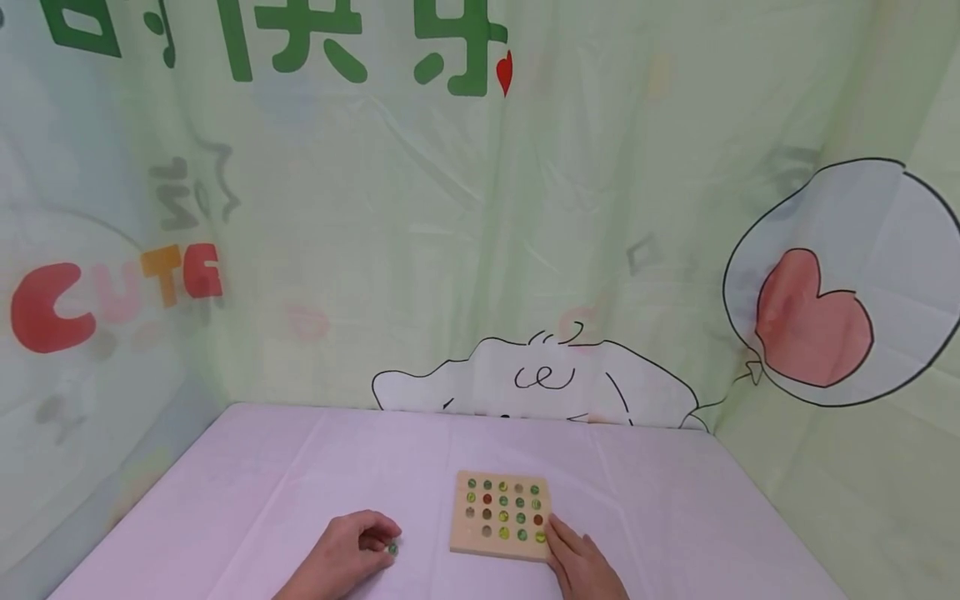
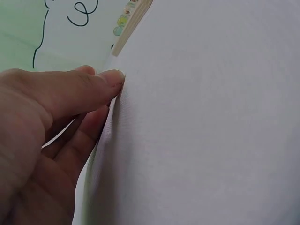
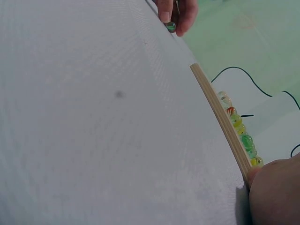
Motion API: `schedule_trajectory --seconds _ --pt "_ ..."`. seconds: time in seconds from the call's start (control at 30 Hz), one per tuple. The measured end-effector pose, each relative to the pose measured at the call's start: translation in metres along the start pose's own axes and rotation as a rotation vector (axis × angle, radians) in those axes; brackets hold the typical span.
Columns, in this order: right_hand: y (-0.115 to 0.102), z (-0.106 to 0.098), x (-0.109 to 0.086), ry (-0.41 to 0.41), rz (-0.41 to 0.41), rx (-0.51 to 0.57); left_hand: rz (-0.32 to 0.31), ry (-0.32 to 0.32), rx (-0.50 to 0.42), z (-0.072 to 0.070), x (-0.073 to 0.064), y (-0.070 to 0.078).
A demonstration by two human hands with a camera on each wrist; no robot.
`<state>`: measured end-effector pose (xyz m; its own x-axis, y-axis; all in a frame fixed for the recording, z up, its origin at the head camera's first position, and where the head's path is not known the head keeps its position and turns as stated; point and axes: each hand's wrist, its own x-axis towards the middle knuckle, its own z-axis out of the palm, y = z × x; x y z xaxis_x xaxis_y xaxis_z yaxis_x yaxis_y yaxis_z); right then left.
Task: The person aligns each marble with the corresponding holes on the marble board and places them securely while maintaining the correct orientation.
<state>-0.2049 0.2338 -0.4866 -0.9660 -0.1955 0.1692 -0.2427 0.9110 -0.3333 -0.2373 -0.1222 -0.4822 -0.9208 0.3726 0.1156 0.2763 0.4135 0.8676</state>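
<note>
A green glass marble (image 1: 393,548) is pinched at the fingertips of my left hand (image 1: 348,550), low over the cloth on the left. The same marble (image 3: 171,27) shows between finger and thumb in the right wrist view; in the left wrist view it is hidden behind the thumb. To the right lies a square wooden board (image 1: 468,543) with rows of green, yellow, clear and reddish marbles set in it. No marble sits at its front left corner. My right hand (image 1: 585,560) holds the board by its right edge near the front corner.
A pale pinkish-white cloth (image 1: 337,467) covers the table. Light green fabric (image 1: 420,250) with printed letters, a balloon and a cartoon figure hangs behind the table and along both sides.
</note>
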Motion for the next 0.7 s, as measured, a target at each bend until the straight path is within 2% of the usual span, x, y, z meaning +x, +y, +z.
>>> schedule_trajectory --seconds 0.23,0.7 --pt "-0.0006 0.0000 -0.0001 -0.006 0.007 0.002 0.041 -0.019 -0.006 -0.0014 -0.0001 -0.0020" --pt "0.0016 0.0018 0.0000 0.007 -0.008 0.001 0.054 0.007 0.044 0.0004 0.0025 0.0021"
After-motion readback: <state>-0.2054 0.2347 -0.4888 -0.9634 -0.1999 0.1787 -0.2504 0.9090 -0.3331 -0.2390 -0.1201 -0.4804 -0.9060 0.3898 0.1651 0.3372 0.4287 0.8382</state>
